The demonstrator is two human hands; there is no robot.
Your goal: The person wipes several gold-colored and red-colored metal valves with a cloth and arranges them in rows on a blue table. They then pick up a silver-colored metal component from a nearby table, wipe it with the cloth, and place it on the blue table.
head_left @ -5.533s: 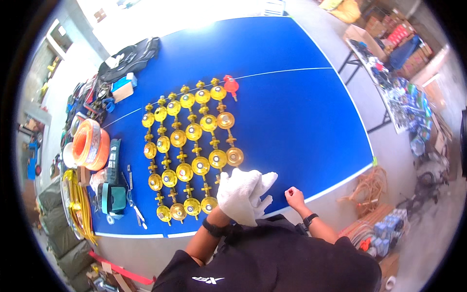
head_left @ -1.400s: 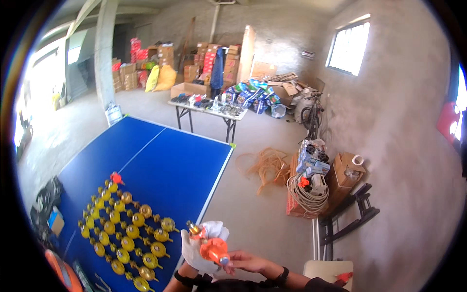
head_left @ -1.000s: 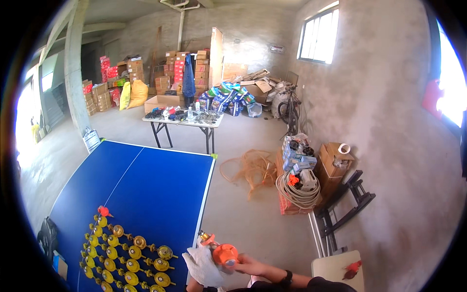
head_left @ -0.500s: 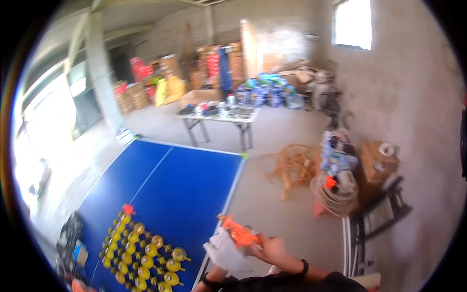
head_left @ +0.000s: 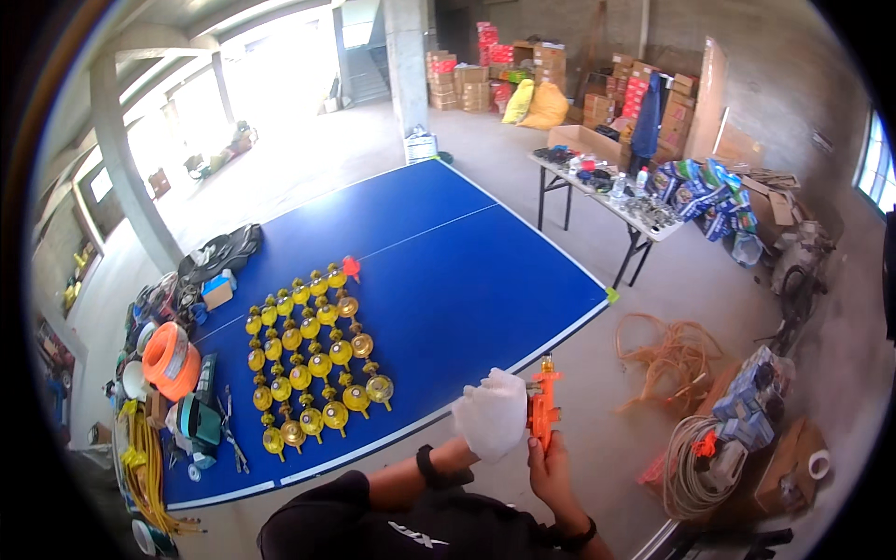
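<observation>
In front of me, over the table's near right edge, is an orange fitting (head_left: 543,403) with a brass-coloured tip, held upright. My right hand (head_left: 553,471), bare, grips its lower end, thumb along the near side. My left hand (head_left: 492,415) wears a white glove and is closed against the fitting's left side; the glove hides its fingertips. Left of my hands, round yellow parts (head_left: 318,364) with narrow necks and short spouts lie in rows on the blue table (head_left: 467,280). A small orange-red piece (head_left: 351,268) sits at the far end of the rows.
On the table's left side are an orange hose coil (head_left: 170,359), a teal tool case (head_left: 200,415), pliers (head_left: 233,429) and yellow hose (head_left: 145,467). Tangled orange cord (head_left: 667,364) lies on the floor at right, near a beige hose coil (head_left: 695,467). A cluttered folding table (head_left: 658,229) stands behind.
My view has swung left, bringing the table's left side into sight. The orange fitting, tilted before, now stands upright between my hands. Both hands stay on it.
</observation>
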